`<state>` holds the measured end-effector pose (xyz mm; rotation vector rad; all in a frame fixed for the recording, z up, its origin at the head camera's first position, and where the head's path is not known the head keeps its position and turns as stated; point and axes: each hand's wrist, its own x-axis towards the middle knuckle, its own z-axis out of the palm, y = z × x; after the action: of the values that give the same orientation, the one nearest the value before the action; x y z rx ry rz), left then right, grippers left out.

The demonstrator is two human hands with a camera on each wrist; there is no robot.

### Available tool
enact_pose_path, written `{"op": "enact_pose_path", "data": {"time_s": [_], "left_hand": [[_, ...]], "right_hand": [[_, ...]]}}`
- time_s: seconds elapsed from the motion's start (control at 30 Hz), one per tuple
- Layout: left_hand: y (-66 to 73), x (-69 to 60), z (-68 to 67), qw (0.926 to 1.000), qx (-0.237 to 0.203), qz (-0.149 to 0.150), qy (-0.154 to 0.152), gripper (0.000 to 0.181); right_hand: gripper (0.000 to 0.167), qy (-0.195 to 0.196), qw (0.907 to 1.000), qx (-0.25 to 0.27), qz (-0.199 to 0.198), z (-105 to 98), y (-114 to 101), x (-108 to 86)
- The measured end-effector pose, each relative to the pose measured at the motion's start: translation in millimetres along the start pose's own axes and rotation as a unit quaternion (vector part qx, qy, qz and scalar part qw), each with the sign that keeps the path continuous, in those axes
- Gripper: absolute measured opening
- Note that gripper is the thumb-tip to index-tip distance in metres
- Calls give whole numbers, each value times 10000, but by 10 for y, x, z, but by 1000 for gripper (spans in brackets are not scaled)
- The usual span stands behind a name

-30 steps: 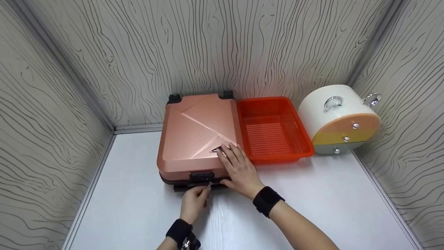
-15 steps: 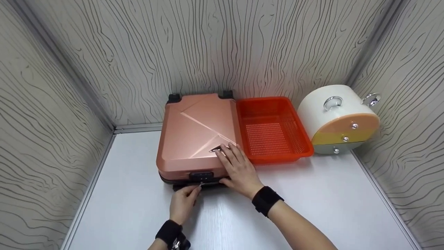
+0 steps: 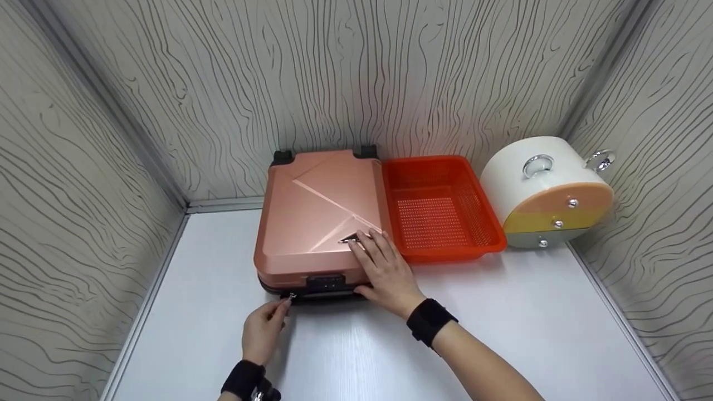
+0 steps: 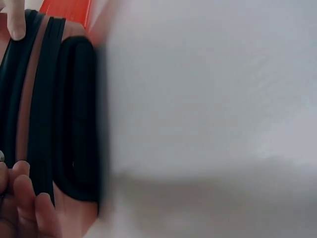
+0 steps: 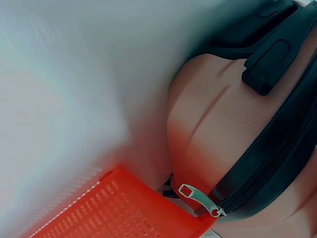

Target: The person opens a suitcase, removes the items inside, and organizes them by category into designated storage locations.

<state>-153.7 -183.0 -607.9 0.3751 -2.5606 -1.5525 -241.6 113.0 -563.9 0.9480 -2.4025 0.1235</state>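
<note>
A rose-gold hard-shell suitcase point(image 3: 317, 211) lies flat on the table, its front edge with a black lock point(image 3: 326, 282) facing me. At that edge, left of the lock, my left hand point(image 3: 260, 333) pinches a small metal zipper pull point(image 3: 292, 296). In the left wrist view, the curled fingers point(image 4: 25, 198) of that hand are beside the black zipper band. My right hand point(image 3: 387, 278) rests on the lid's front right corner, fingers spread, thumb at the edge. A second zipper pull point(image 5: 198, 199) hangs at the suitcase's side in the right wrist view.
An orange-red perforated plastic basket point(image 3: 493, 239) stands right against the suitcase. Further right is a white rounded drawer box point(image 3: 535, 150) with coloured drawers and silver knobs. Wood-patterned panels point(image 3: 356, 72) enclose the white table point(image 3: 356, 356) at the back and sides.
My left hand has slid leftward along the suitcase's front edge with the zipper pull, passing from right of the lock to its left. My right hand has stayed on the lid.
</note>
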Motion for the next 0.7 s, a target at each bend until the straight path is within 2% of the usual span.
{"op": "enact_pose_path", "data": {"time_s": [0.23, 0.7], "left_hand": [[-50, 43, -142, 9995, 160, -167, 209, 23], [-135, 168, -396, 9988, 384, -91, 283, 27]], "right_hand": [[116, -38, 10000, -16, 9, -7, 5, 3], [117, -26, 10000, -66, -29, 5, 21, -4]]}}
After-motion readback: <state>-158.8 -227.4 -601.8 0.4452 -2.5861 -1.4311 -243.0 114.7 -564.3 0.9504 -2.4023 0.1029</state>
